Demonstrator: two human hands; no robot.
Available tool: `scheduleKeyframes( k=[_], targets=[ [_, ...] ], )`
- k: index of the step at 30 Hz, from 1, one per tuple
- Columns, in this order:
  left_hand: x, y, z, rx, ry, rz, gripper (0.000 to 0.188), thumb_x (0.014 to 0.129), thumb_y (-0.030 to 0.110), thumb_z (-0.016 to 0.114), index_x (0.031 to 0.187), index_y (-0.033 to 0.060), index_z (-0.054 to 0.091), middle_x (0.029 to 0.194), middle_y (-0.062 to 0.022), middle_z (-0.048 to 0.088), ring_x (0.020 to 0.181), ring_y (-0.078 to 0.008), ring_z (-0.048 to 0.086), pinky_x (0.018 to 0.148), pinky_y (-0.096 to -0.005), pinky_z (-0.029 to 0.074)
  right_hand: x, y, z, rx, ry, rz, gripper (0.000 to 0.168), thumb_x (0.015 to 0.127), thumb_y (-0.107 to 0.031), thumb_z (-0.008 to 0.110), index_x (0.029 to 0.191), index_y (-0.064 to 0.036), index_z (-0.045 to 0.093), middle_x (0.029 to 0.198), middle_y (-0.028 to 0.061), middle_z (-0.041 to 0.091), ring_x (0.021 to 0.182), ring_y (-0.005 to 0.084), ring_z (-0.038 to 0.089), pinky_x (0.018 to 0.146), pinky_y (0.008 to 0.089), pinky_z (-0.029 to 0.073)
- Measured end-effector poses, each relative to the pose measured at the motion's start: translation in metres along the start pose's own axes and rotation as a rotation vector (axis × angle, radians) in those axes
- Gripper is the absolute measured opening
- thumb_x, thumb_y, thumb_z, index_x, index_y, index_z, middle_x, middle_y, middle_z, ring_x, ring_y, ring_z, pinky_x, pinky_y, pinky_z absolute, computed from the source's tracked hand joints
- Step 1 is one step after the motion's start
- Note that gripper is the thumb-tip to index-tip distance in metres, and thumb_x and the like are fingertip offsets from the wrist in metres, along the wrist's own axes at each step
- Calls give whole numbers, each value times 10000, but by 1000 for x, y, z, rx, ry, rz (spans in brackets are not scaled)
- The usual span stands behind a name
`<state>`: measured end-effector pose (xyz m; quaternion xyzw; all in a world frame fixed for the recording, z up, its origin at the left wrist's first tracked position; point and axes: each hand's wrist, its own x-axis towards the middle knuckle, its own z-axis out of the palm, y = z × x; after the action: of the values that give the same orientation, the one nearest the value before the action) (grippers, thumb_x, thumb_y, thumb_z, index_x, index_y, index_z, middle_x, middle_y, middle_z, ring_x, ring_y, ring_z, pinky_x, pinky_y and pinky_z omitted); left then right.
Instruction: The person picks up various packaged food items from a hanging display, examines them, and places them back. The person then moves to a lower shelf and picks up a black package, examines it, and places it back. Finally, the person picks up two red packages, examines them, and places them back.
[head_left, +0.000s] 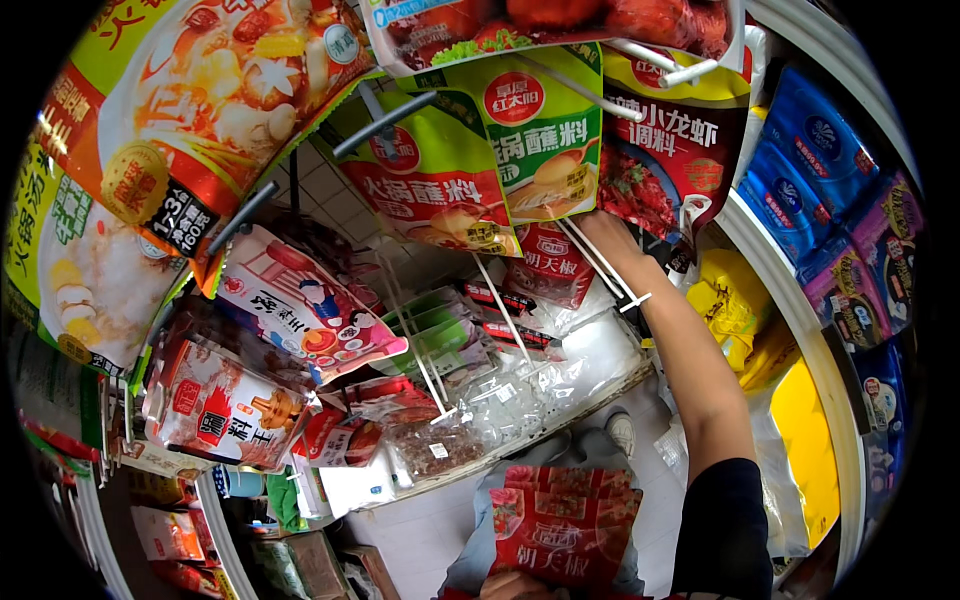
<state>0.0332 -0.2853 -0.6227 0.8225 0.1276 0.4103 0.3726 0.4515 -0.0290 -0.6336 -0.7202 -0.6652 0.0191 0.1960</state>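
My left hand, cut off by the lower edge of the picture, holds several red printed packets fanned above my legs. My right arm reaches in among the hanging goods. Its hand is beside a white wire hook, with the fingers hidden behind hanging packets. Just left of that hand hangs a similar red packet; whether the fingers touch it cannot be made out. Above are green and red dipping-sauce pouches and a dark red crayfish-seasoning pouch.
Large hot-pot soup bags hang close at upper left, with grey hooks jutting out. Clear plastic bags lie on the shelf below. Blue tissue packs and yellow bags fill the right-hand shelves. Other seasoning pouches hang at left.
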Motion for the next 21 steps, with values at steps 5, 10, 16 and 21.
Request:
scheduleKeyframes(
  k=[5, 10, 16, 21],
  targets=[
    [-11, 1, -1, -28, -39, 13, 80, 817, 187, 713, 801, 111, 694, 660, -10, 579, 541, -189, 546, 508, -317, 426, -32, -2, -5, 51, 83, 46, 328, 860, -110, 537, 1181, -56, 579, 892, 248, 652, 858, 447, 625, 755, 520, 512],
    [-17, 3, -4, -70, -85, 39, 197, 888, 266, 660, 829, 83, 698, 681, -37, 588, 567, -213, 563, 521, -334, 448, -68, -15, -27, 143, 73, 108, 178, 865, -181, 564, 954, -46, 640, 861, 268, 647, 862, 450, 623, 728, 508, 488],
    [-30, 2, -6, -87, -144, 35, 458, 997, 450, 474, 940, 51, 690, 780, -87, 633, 661, -270, 605, 596, -399, 489, -131, -25, -36, 269, 160, 213, 86, 852, -114, 605, 898, -43, 621, 847, 235, 641, 817, 461, 599, 691, 516, 477],
    [-33, 9, -12, -114, -224, -113, 401, 625, -2, 563, 1003, 42, 691, 884, -107, 650, 737, -281, 619, 671, -374, 529, -176, -48, -53, 163, 253, 246, 137, 877, -177, 638, 871, -46, 600, 837, 202, 647, 791, 435, 611, 668, 510, 478]
  ],
)
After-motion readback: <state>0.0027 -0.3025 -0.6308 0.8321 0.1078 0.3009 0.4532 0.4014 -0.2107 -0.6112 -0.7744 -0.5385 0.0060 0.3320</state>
